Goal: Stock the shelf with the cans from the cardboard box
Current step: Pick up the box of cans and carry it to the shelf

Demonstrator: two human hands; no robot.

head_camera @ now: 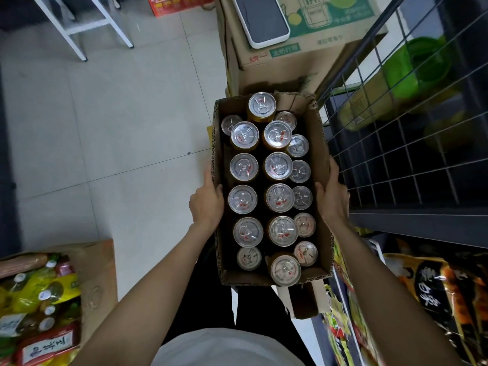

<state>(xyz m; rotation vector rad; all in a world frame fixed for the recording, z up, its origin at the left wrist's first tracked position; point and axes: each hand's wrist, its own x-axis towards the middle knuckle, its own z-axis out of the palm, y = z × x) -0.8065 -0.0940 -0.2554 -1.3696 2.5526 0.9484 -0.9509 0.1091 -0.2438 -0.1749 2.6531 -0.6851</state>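
While a person stands on the pale tiled floor [105, 128] beside a dark wire-grid shelf [396, 167], both bare hands clasp an open brown cardboard box [320, 143] packed with upright silver-topped, yellow-sided drink cans [278, 166]; the left hand [206, 204] is closed on the left wall, thumb hooked over the rim, fingers hidden beneath; the right hand [331, 198] grips the right wall likewise. Between the two thumbs the cans stand in rows, while just beyond the fingertips sits a larger printed carton [290, 62].
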